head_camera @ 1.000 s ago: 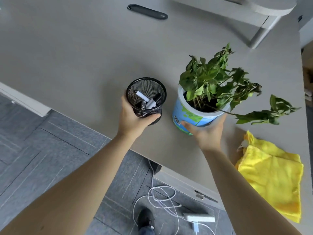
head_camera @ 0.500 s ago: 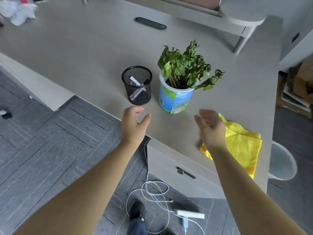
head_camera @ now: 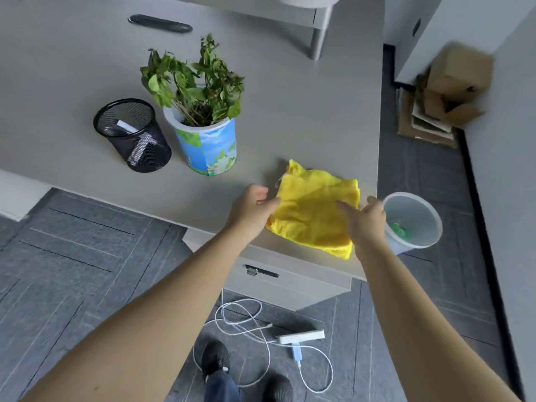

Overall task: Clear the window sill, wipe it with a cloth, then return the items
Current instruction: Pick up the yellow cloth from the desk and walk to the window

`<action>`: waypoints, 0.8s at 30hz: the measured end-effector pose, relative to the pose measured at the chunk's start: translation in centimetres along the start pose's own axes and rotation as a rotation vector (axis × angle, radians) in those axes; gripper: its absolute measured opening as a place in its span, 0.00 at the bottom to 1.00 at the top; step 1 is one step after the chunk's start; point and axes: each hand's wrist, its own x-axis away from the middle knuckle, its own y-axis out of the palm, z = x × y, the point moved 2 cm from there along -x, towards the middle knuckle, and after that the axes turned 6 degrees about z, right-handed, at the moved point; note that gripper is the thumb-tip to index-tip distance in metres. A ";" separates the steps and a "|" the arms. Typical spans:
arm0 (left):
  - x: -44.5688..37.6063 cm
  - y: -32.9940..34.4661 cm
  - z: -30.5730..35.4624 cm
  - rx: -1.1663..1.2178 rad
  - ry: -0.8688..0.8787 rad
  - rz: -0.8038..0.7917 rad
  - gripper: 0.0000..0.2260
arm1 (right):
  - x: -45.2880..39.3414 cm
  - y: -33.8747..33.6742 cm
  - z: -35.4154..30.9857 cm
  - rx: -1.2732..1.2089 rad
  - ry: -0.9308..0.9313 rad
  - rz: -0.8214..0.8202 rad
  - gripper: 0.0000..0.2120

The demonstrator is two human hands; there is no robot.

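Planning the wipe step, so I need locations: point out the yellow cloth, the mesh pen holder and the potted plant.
yellow cloth (head_camera: 311, 216), head view, on the middle of the folded top layer.
mesh pen holder (head_camera: 145, 152), head view, on its black mesh side wall.
potted plant (head_camera: 208, 146), head view, on the blue printed pot wall.

An office: a long grey desk (head_camera: 304, 117) with a locking drawer (head_camera: 278, 278), a mesh pen holder (head_camera: 133, 134) at ten o'clock, grey carpet tiles (head_camera: 72, 256), a wastebasket (head_camera: 414, 221) at three, flattened cardboard (head_camera: 435, 111) at two.

both open hands (head_camera: 310, 210) at yellow cloth (head_camera: 311, 211) on desk (head_camera: 290, 111)
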 end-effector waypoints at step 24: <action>6.5 10.8 9.4 0.019 0.176 -0.433 0.02 | 4.3 -14.6 2.4 -0.421 0.023 0.257 0.09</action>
